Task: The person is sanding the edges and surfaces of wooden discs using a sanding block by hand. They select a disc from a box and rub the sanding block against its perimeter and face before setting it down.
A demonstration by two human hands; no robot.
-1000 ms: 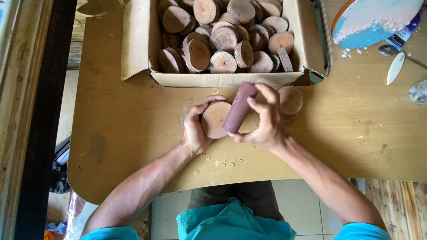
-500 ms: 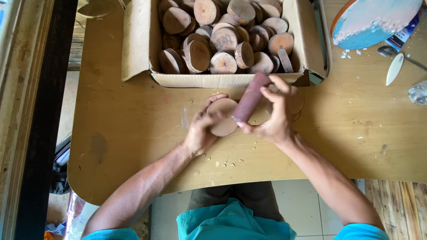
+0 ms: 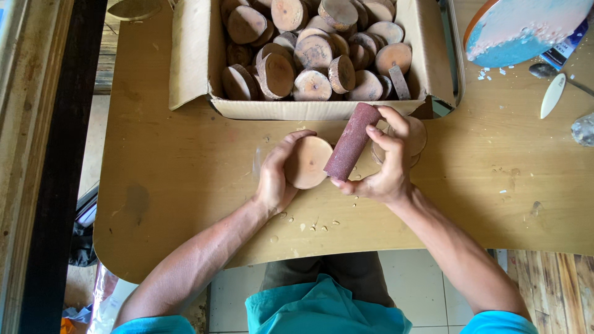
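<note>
Left hand (image 3: 275, 179) grips a wood disc (image 3: 307, 162); right hand (image 3: 383, 167) clasps a sandpaper roll (image 3: 352, 142) against it. A slip could scrape the left fingertips.

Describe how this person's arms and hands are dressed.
Both arms are bare from the upper arm down. Short turquoise sleeves show at the bottom edge of the picture, one on each side. The left hand and the right hand wear no gloves, and no ring, watch or wristband is visible.
</note>
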